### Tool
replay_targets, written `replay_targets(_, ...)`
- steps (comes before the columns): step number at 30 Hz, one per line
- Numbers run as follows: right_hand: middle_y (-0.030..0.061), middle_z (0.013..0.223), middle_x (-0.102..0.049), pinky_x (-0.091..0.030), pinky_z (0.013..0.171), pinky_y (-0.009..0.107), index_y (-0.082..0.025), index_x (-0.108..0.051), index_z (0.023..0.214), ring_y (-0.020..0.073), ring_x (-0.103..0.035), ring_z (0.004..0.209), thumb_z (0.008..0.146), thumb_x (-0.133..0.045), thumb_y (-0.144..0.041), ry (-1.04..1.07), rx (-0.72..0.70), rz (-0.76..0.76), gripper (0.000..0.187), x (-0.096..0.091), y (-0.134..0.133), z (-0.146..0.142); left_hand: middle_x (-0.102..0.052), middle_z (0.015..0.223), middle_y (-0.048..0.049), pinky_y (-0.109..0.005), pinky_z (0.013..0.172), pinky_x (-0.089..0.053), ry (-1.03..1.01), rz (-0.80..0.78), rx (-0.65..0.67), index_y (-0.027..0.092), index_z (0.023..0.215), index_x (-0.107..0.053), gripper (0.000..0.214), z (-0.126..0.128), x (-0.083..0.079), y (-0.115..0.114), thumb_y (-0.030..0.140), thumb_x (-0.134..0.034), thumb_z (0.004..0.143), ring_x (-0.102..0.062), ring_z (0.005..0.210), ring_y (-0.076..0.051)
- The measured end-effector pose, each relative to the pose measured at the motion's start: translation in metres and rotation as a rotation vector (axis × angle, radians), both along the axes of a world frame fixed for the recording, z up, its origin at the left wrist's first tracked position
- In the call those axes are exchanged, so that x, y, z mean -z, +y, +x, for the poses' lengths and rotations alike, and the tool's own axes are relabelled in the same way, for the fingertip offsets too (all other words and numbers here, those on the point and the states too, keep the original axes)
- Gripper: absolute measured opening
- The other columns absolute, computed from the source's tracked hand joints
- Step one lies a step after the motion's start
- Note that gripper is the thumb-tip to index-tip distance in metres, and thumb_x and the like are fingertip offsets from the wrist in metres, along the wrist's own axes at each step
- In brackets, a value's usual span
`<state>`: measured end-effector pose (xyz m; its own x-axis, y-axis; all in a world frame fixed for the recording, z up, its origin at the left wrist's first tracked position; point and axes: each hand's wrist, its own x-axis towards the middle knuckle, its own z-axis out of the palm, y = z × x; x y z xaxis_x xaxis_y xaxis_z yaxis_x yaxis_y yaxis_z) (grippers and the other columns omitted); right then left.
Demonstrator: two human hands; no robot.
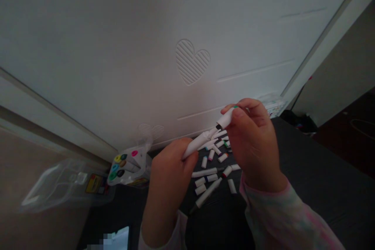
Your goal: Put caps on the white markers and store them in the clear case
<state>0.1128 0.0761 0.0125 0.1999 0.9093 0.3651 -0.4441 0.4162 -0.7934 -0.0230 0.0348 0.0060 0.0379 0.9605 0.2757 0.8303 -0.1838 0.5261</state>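
Note:
My left hand (171, 164) is closed round the white barrel of a marker (199, 142) and holds it up, tip pointing right. My right hand (252, 136) pinches a white marker cap (227, 118) with a green end, right at the marker's dark tip. Below both hands, several loose white markers and caps (215, 164) lie scattered on a dark surface (307, 179).
A clear plastic case (129, 166) holding markers with coloured ends stands at the left, with a clear lid (63, 183) beside it. A white panel (175, 47) with embossed hearts rises behind. A lit screen (118, 238) shows at the bottom edge.

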Motion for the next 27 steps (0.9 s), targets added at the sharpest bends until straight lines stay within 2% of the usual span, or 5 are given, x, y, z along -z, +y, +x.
replay_targets(5, -0.0028, 0.073, -0.055, -0.044, 0.06, 0.023, -0.025, -0.049, 0.079, 0.0102, -0.054, 0.066, 0.072, -0.058, -0.019, -0.188, 0.088, 0.107, 0.013, 0.004, -0.006, -0.006, -0.061, 0.071, 0.0021, -0.022, 0.061, -0.037, 0.01, 0.018, -0.001, 0.02, 0.078, -0.059, 0.013, 0.0, 0.0, -0.001, 0.022, -0.046, 0.079, -0.055, 0.068, -0.012)
replay_targets(16, -0.0022, 0.074, -0.049, -0.041, 0.064, 0.025, -0.024, -0.052, 0.077, 0.0104, -0.048, 0.068, 0.069, -0.065, -0.018, -0.321, 0.153, 0.193, 0.016, 0.007, -0.012, -0.008, -0.062, 0.072, 0.0021, -0.021, 0.057, -0.035, 0.071, 0.119, -0.034, 0.021, 0.081, -0.06, 0.012, -0.002, 0.0, -0.002, 0.019, -0.049, 0.077, -0.055, 0.065, -0.012)
replay_targets(20, -0.0008, 0.069, -0.048, -0.04, 0.063, 0.027, -0.024, -0.053, 0.074, 0.0124, -0.048, 0.067, 0.077, -0.055, -0.029, -0.262, 0.072, 0.18, 0.007, 0.008, -0.013, -0.009, -0.062, 0.072, 0.0022, -0.022, 0.057, -0.034, 0.096, 0.18, -0.04, 0.022, 0.082, -0.06, 0.012, -0.001, 0.001, -0.002, 0.02, -0.049, 0.077, -0.054, 0.065, -0.012)
replay_targets(23, 0.0, 0.065, -0.046, -0.039, 0.061, 0.029, -0.023, -0.053, 0.069, 0.0135, -0.047, 0.064, 0.082, -0.044, -0.04, -0.211, 0.054, 0.181, 0.023, 0.008, -0.011, -0.007, -0.059, 0.069, 0.0013, -0.023, 0.057, -0.033, 0.164, 0.181, -0.05, 0.021, 0.076, -0.058, 0.01, 0.0, 0.001, -0.003, 0.022, -0.048, 0.078, -0.053, 0.064, -0.013)
replay_targets(27, -0.001, 0.063, -0.045, -0.039, 0.058, 0.029, -0.024, -0.051, 0.068, 0.013, -0.045, 0.059, 0.085, -0.037, -0.035, -0.17, 0.03, 0.125, 0.025, 0.003, -0.009, -0.001, -0.056, 0.068, -0.0004, -0.024, 0.057, -0.032, 0.293, 0.092, -0.027, 0.019, 0.067, -0.054, 0.015, 0.002, 0.001, -0.002, 0.023, -0.047, 0.079, -0.052, 0.066, -0.015)
